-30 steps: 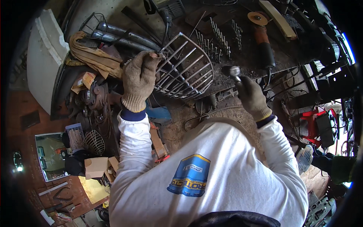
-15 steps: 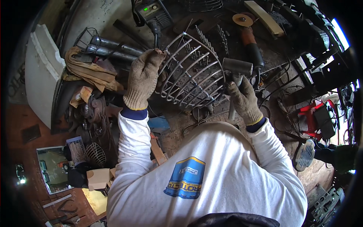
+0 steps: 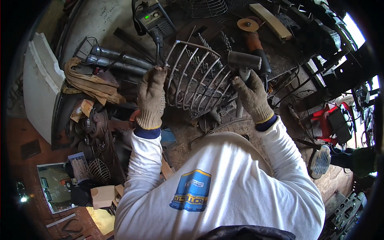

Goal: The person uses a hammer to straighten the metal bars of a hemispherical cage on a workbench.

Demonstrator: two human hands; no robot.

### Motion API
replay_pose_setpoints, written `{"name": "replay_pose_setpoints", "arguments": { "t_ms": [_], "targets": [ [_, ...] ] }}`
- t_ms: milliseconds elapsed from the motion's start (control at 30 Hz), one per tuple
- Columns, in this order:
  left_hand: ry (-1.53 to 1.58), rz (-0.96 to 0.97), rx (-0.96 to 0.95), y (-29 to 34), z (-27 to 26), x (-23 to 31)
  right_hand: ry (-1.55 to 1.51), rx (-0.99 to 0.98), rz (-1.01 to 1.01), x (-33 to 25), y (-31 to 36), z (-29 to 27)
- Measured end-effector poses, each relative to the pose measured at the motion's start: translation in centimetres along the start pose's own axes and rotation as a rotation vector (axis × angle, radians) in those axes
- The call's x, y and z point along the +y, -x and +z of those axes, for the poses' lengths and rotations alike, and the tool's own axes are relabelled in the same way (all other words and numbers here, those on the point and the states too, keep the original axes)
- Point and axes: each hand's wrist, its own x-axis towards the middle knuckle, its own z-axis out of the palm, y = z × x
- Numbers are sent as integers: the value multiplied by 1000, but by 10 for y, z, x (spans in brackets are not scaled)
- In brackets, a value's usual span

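Note:
A bowl-shaped basket of bent metal rods [image 3: 198, 78] stands tilted on the cluttered workbench in front of me. My left hand [image 3: 151, 98], in a knitted work glove, grips the basket's left rim and steadies it. My right hand [image 3: 253, 96], also gloved, is closed on the handle of a hammer [image 3: 244, 62]; its steel head sits against the basket's right side.
A small welding machine [image 3: 154, 20] with a lit display stands behind the basket. An angle grinder [image 3: 253, 36] lies at the back right, steel pipes [image 3: 116, 62] and rags at the left. A white slab [image 3: 40, 84] leans at far left. A red tool [image 3: 330, 122] sits at right.
The basket has tipped up more upright and nearer the middle of view. My right hand has raised the hammer from low beside the basket up to its right rim.

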Motion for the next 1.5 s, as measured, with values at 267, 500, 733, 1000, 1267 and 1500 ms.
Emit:
{"name": "replay_pose_setpoints", "arguments": {
  "t_ms": [267, 500, 733, 1000, 1267, 1500],
  "targets": [
    [33, 0, 26, 2, 5, -32, 114, 12, 30, 18, -21, -7],
    [182, -133, -42, 4, 18, -6, 99, 49, 71, 22, -31, -7],
    [150, -237, -116, -36, 19, 4, 67, 77, 138, 33, -64, -8],
    [475, -490, 12, -75, -20, -22, -177, 75, 271, 13, -49, -11],
    [590, -667, 113, -69, -30, -70, -335, 101, 344, 2, -37, 7],
    [769, -512, 4, -61, -47, -96, -200, 130, 395, -20, -35, 11]
  ]
}}
